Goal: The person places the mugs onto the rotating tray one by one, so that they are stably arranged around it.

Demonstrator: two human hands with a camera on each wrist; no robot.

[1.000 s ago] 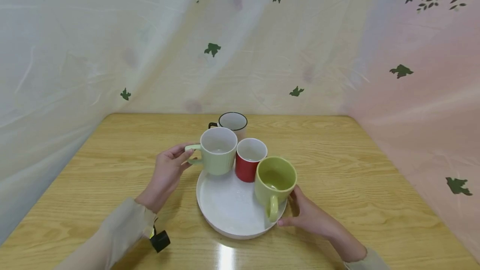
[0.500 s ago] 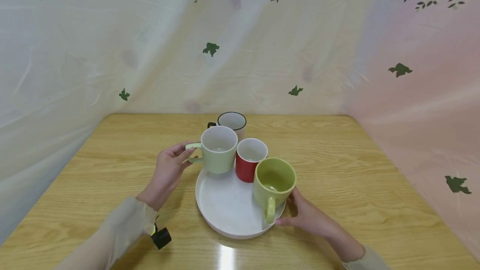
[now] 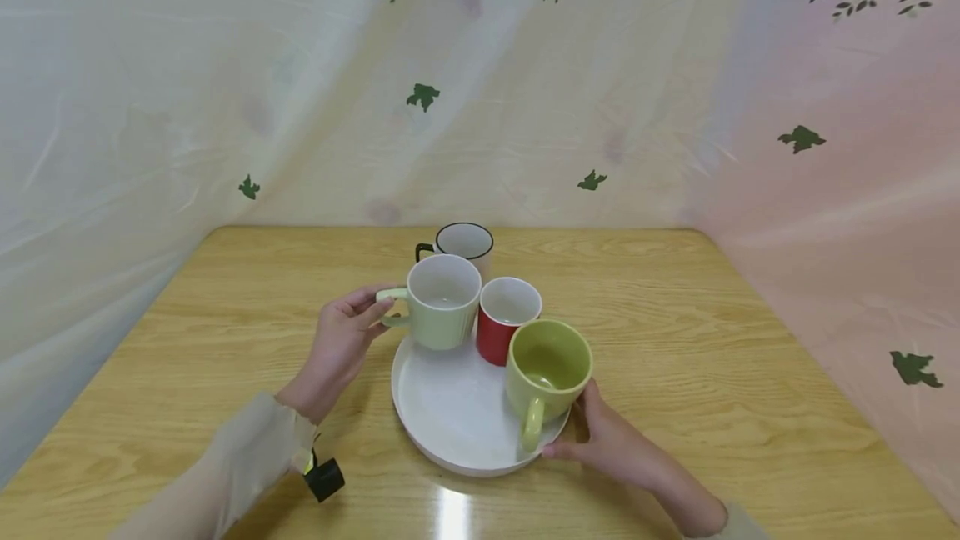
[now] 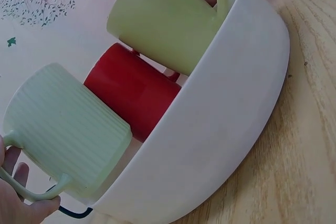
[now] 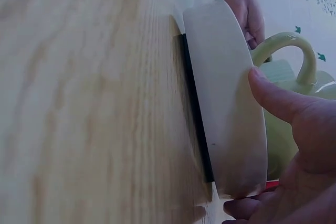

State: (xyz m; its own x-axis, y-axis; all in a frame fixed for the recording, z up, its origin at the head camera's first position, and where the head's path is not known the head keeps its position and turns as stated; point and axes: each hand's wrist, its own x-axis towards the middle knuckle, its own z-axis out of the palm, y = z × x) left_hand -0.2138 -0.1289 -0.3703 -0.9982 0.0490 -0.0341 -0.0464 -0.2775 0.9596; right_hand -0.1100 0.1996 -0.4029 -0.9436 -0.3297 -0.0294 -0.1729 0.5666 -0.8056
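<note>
My left hand [image 3: 341,344] pinches the handle of a pale green ribbed mug [image 3: 442,327], upright at the far left of a round white dish [image 3: 453,415]. My right hand [image 3: 618,444] grips the dish at its right side; its thumb [image 5: 270,95] presses the rim beside the handle of an olive-green mug [image 3: 543,398]. That mug stands in the dish, handle toward me. Between the two green mugs is a red mug [image 3: 493,342], white inside. A white mug with a black rim [image 3: 465,240] shows behind the pale green one, its lower part hidden.
The dish is near the middle of a wooden table [image 3: 675,315]. A dark strip [image 5: 198,114] shows beneath it in the right wrist view. A small black block [image 3: 325,480] hangs by my left sleeve. A printed cloth [image 3: 480,148] encloses the back and sides.
The pale green and red mugs have shifted slightly right. The olive mug's handle and my right thumb have moved a little left and toward me. Both hands keep their holds.
</note>
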